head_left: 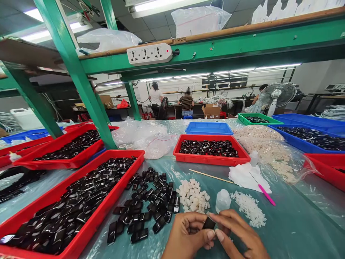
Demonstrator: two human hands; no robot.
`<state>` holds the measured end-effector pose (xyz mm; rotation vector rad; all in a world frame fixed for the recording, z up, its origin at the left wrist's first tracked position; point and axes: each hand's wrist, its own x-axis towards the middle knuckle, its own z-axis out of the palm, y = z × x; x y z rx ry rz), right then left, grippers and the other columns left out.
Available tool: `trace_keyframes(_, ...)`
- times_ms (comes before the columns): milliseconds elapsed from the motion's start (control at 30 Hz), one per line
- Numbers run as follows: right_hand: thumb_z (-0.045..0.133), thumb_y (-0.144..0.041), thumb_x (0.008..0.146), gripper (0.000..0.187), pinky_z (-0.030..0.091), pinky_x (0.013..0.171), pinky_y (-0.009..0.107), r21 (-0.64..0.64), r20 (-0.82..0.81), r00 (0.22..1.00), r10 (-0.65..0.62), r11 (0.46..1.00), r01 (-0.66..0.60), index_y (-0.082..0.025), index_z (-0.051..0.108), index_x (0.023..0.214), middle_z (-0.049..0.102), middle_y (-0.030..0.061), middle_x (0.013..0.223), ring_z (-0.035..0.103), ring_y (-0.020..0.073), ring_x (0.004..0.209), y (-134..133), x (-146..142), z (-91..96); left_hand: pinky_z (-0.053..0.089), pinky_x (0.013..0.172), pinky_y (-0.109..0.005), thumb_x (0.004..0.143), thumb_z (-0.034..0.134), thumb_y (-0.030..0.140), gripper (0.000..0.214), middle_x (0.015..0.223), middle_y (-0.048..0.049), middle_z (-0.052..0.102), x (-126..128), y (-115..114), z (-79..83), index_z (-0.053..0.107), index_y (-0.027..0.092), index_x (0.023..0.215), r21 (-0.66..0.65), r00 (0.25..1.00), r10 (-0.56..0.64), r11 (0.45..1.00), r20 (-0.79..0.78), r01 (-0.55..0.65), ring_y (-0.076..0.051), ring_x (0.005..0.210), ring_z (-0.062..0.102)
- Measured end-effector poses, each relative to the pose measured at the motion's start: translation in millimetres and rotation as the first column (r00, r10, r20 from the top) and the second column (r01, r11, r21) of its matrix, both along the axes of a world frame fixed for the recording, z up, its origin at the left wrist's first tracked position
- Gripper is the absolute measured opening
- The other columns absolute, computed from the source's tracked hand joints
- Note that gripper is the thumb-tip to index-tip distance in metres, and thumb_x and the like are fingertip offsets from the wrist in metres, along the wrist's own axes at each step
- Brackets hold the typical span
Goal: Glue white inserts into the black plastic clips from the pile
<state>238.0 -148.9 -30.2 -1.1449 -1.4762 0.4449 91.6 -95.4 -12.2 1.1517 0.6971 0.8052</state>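
Near the bottom centre, my left hand (188,233) is closed around a small black plastic piece (209,223). My right hand (239,233) pinches at the right end of that same piece, thumb and fingertips against it; whether a tiny part sits between them I cannot make out. Left of my hands lies a loose pile of similar glossy black pieces (151,201). Just beyond my left hand is a heap of cream-coloured small blocks (192,194). A small translucent cup (223,200) stands behind my fingers, beside a heap of tiny white parts (249,208).
Red trays of black pieces stand at left (140,158) and at the back (212,159). A pink-handled pick (266,195) lies on white cloth (242,174), near a wooden stick (211,175). A green shelf frame (242,41) with a power strip (149,54) crosses overhead. People sit far behind.
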Motion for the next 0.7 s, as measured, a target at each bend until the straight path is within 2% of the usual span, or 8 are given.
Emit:
trace_keyframes(67,0.055,-0.021,0.081,0.027,0.049,0.062,0.022,-0.053,0.124,0.992,0.002,0.999,0.005,-0.025,0.067,0.105,0.063,0.0025,0.079,0.062,0.0149,0.066,1,11,11.8,0.047,0.048,-0.017,0.055,0.083,0.035,0.03,0.054,-0.0028,0.067,0,2,-1.2,0.075,0.013,0.073,-0.038,0.999,0.048,0.998,0.023,-0.047,-0.008,0.046,0.058)
trace_keyframes(133,0.051,-0.023,0.084,0.022,0.048,0.06,0.024,-0.149,0.252,0.967,0.046,0.989,-0.008,-0.021,0.067,0.098,0.063,0.0024,0.072,0.061,0.0151,0.063,2,24,22.9,0.048,0.05,-0.018,0.053,0.084,0.035,0.032,0.057,-0.0045,0.069,-1,4,-1.2,0.074,0.012,0.074,-0.075,0.995,0.099,0.992,0.03,-0.097,-0.01,0.05,0.061)
trace_keyframes(267,0.055,-0.017,0.077,0.016,0.044,0.059,0.026,-0.378,0.499,0.834,0.237,0.925,-0.036,-0.021,0.07,0.073,0.066,0.0031,0.07,0.062,0.0174,0.064,4,42,32.8,0.05,0.055,-0.019,0.054,0.084,0.036,0.036,0.067,-0.0082,0.072,-3,5,1.4,0.074,0.011,0.078,-0.144,0.992,0.124,0.982,0.022,-0.119,-0.012,0.057,0.064)
trace_keyframes(367,0.056,-0.009,0.07,0.021,0.042,0.058,0.026,-0.426,0.599,0.753,0.271,0.905,0.014,-0.023,0.071,0.067,0.068,0.003,0.069,0.062,0.0191,0.066,6,46,28.9,0.052,0.059,-0.022,0.056,0.083,0.035,0.037,0.072,-0.0099,0.074,-4,4,3.4,0.074,0.011,0.082,-0.212,0.992,0.12,0.971,0.034,-0.11,-0.014,0.061,0.066)
trace_keyframes(533,0.051,-0.004,0.068,0.025,0.041,0.059,0.027,-0.433,0.688,0.669,0.279,0.899,0.071,-0.023,0.068,0.065,0.068,0.0024,0.07,0.062,0.0203,0.068,6,40,21.5,0.052,0.064,-0.023,0.056,0.084,0.031,0.036,0.076,-0.0099,0.074,-5,3,4.3,0.074,0.012,0.086,-0.264,0.993,0.096,0.962,0.066,-0.076,-0.014,0.065,0.066)
trace_keyframes(600,0.051,-0.005,0.068,0.023,0.041,0.061,0.028,-0.414,0.685,0.682,0.258,0.907,0.073,-0.021,0.066,0.065,0.067,0.0027,0.071,0.061,0.0205,0.069,6,38,22.1,0.051,0.064,-0.022,0.056,0.084,0.031,0.037,0.077,-0.0096,0.074,-5,3,2.9,0.075,0.013,0.087,-0.246,0.995,0.066,0.968,0.07,-0.046,-0.013,0.066,0.066)
trace_keyframes(633,0.05,-0.005,0.068,0.021,0.042,0.062,0.028,-0.412,0.658,0.712,0.244,0.908,0.069,-0.021,0.065,0.065,0.067,0.0027,0.071,0.061,0.0203,0.069,6,36,23.1,0.051,0.063,-0.02,0.057,0.083,0.031,0.037,0.077,-0.0092,0.074,-5,3,1.8,0.075,0.013,0.087,-0.227,0.996,0.048,0.973,0.075,-0.029,-0.013,0.065,0.065)
trace_keyframes(700,0.05,-0.01,0.071,0.017,0.042,0.061,0.027,-0.428,0.522,0.827,0.207,0.903,0.044,-0.021,0.063,0.068,0.066,0.0022,0.072,0.06,0.0191,0.069,5,35,25.4,0.049,0.06,-0.018,0.058,0.083,0.032,0.035,0.073,-0.008,0.073,-4,2,-0.7,0.075,0.014,0.087,-0.178,0.996,0.008,0.984,0.091,0.009,-0.011,0.062,0.064)
